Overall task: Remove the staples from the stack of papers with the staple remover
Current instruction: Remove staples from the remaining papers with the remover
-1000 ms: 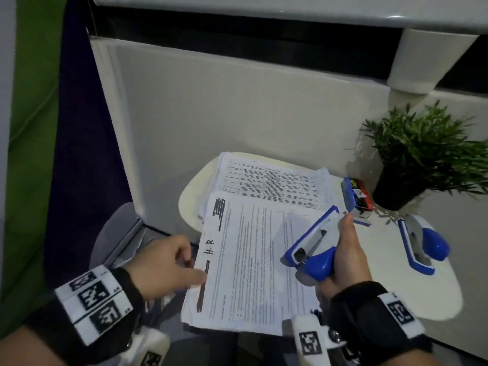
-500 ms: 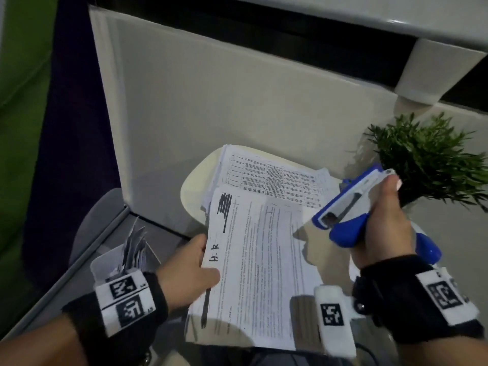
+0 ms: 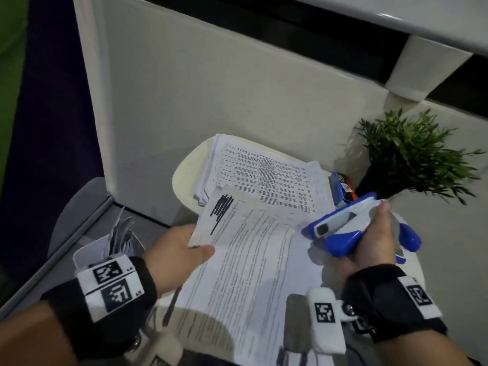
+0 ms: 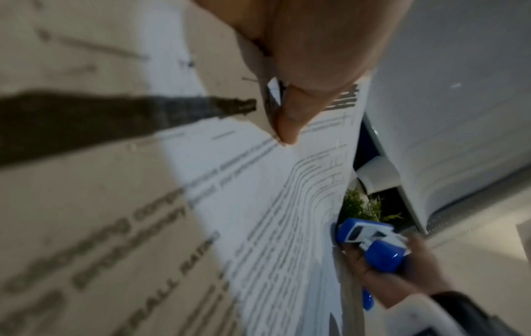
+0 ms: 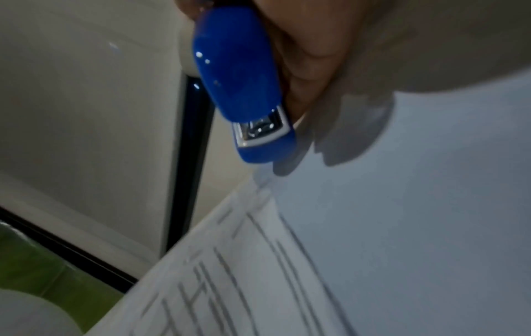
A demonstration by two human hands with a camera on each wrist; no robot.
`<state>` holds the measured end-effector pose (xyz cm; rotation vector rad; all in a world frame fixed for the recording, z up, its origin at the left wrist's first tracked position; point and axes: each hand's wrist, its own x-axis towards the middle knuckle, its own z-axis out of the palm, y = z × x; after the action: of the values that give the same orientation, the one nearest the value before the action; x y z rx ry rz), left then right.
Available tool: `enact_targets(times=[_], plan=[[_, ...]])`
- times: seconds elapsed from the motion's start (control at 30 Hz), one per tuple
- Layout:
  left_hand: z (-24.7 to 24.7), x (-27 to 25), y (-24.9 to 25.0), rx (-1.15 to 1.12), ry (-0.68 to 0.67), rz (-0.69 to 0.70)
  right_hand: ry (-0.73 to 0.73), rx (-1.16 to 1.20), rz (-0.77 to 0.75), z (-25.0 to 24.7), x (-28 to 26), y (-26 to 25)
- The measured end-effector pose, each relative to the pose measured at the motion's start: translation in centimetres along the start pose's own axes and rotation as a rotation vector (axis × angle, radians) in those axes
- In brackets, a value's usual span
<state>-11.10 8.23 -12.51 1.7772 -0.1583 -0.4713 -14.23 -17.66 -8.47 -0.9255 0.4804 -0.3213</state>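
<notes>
While gripped, staple remover overhangs papers.

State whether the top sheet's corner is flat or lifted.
Lifted: the left hand pinches the top sheet, raising its corner off the pages beneath.

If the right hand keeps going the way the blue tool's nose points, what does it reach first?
Probably the held papers: the right hand aims the staple remover leftward toward them, though its height above them is unclear.
</notes>
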Motion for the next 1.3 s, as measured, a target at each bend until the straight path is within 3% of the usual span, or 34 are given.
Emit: enact_targets(times=[0.1,0.2,0.33,0.4,0.57,1.1,1.2,1.3], plan=[[-0.1,-0.2,0.6,-0.006,0.038,0.071,0.068,0.012,-0.247,0.4,0.0,-2.7],[0.1,-0.5,0.8,-0.014,0.061,0.089,0.171,-0.208,-0.515,0.2,0.7,-4.1],[0.0,-0.7,0.9,-0.045,0.069,0.139,0.128,-0.564,-0.638,0.1,0.6,-3.6],[-0.1,-0.8,1.0,-0.036,0.060,0.179,0.102,-0.630,-0.643,0.2,0.6,-3.4],[-0.1,-0.9,0.8,-0.011,0.085,0.236,0.120,-0.546,-0.684,0.3,1.2,-3.3],[0.1,-1.5,1.1,-0.006,0.100,0.281,0.028,-0.599,-0.747,1.9,0.7,-2.8],[0.1,-1.4,1.1,0.024,0.103,0.278,0.020,-0.565,-0.676,2.1,0.8,-2.8],[-0.2,-0.9,0.7,0.035,0.102,0.253,0.108,-0.265,-0.420,1.6,1.1,-3.1]])
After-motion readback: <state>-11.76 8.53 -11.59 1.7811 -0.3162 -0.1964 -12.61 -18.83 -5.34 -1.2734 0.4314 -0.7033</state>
